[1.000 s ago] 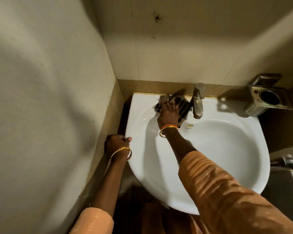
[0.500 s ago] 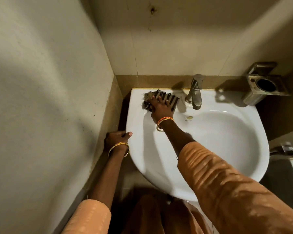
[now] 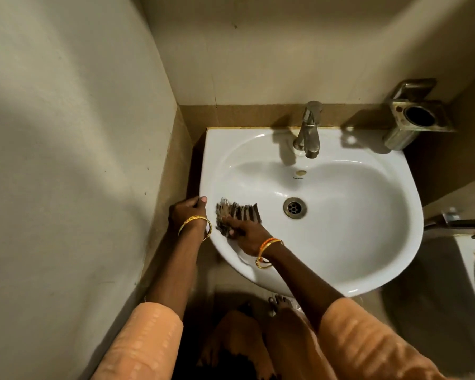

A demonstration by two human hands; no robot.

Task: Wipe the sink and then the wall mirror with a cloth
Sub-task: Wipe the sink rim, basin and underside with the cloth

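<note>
Our right hand (image 3: pixel 246 237), gripping the cloth (image 3: pixel 237 215), has swept from beside the tap (image 3: pixel 309 131) to the sink's (image 3: pixel 368 270) left edge, where our left hand (image 3: pixel 187 212) clasps the rim; mirror remains.

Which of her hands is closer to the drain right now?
The right. The right hand, pressing the cloth inside the sink, sits just left of the drain. The left hand grips the sink's outer left rim, farther away.

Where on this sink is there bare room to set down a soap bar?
Bare: the flat ledge left of the tap, and the ledge between tap and metal holder. Crowded: the near-left rim, where the left hand grips the sink and the right hand works the cloth.
</note>
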